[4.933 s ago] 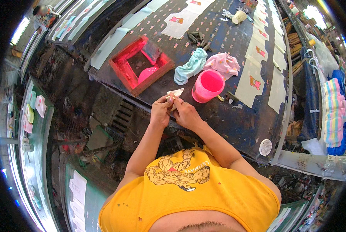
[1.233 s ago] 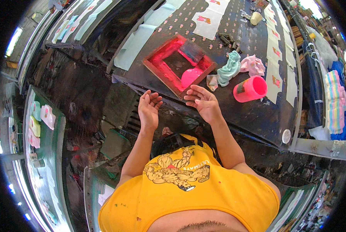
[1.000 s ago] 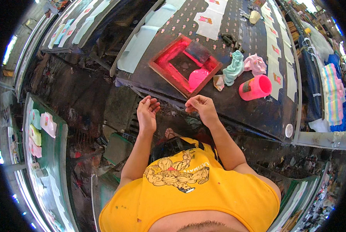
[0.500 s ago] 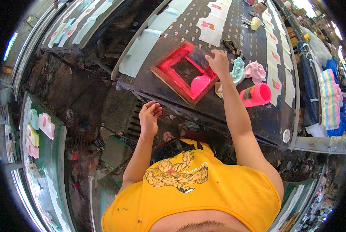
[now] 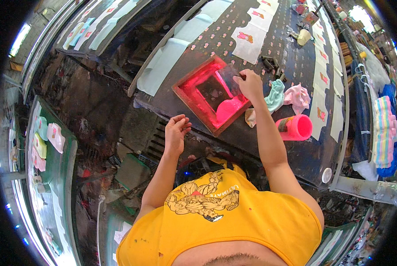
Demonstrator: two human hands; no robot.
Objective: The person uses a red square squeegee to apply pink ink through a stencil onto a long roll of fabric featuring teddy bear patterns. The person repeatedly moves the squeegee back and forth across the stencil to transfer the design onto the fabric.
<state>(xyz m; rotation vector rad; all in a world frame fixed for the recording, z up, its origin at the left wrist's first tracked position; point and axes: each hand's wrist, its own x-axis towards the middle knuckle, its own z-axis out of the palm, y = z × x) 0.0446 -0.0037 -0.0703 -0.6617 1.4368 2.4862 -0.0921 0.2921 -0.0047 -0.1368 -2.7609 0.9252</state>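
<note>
1. One dark scraper (image 5: 228, 76) is held at one o'clock within the red-stained frame (image 5: 191, 107), from whose centre clock positions are taken; its end is gripped between thumb and curled fingers of the right hand (image 5: 250, 85).
2. A second ago that hand was held clear of the scraper, by the frame's bottom corner; now hold has been taken, so the work is judged to be centred on the frame.
3. Bright pink paint (image 5: 229, 108) is pooled inside, at four o'clock.
4. The left hand (image 5: 176, 134) is held between seven and eight, fingers loosely curled; nothing is seen in it.
5. A green-blue cloth (image 5: 276, 95) and a pink cloth (image 5: 297, 98) are bunched at three; a pink tub (image 5: 301, 127) is placed near four.
6. A dark patch, perhaps a label, is borne by the tub, unreadable; pale lettering is printed on the yellow shirt (image 5: 260, 217) at six.
</note>
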